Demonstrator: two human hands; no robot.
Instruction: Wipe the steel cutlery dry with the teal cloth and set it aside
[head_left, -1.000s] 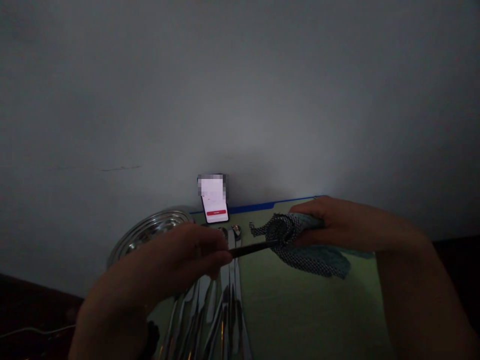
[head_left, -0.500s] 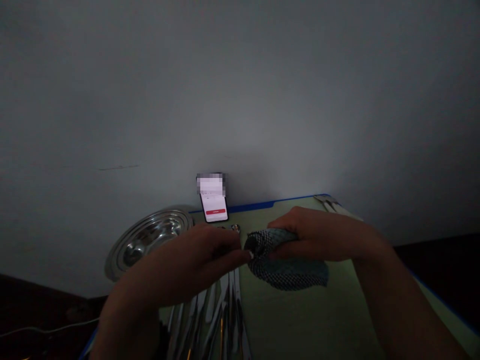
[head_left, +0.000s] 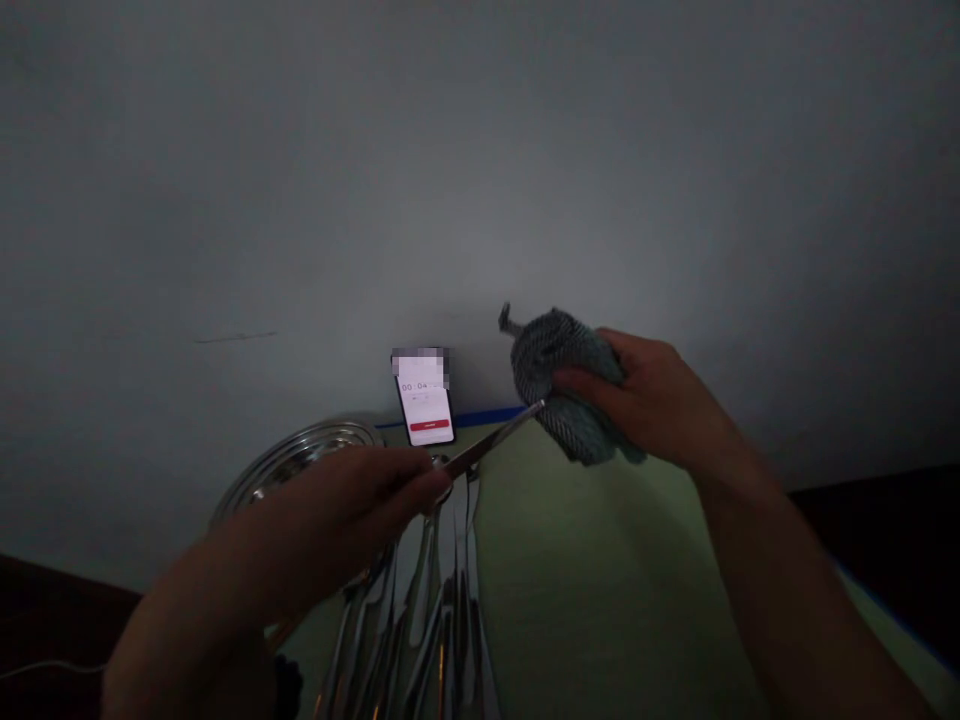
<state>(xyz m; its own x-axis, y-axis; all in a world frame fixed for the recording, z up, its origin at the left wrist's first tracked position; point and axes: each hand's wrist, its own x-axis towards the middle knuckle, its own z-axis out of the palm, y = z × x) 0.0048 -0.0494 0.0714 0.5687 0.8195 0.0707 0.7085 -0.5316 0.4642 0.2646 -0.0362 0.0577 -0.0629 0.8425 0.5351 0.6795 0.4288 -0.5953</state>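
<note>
Cloth (head_left: 541,345) has risen, right of centre, bunched in the closed right hand (head_left: 654,395); left hand (head_left: 375,500) pinches a utensil (head_left: 491,441). Step: apparently wiping; next stroke calls for re-wrapping.

green tabletop (head_left: 592,590), blue edging (head_left: 491,416); on it loose metal cutlery (head_left: 420,605), phone (head_left: 430,415) at back edge, metal dish (head_left: 289,452) left.

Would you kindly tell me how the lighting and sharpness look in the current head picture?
Head view: dim overall, the phone screen brightest, its top pixelated; glints on the metal bowl and cutlery; the cloth looks slightly soft; lower left nearly black.
</note>
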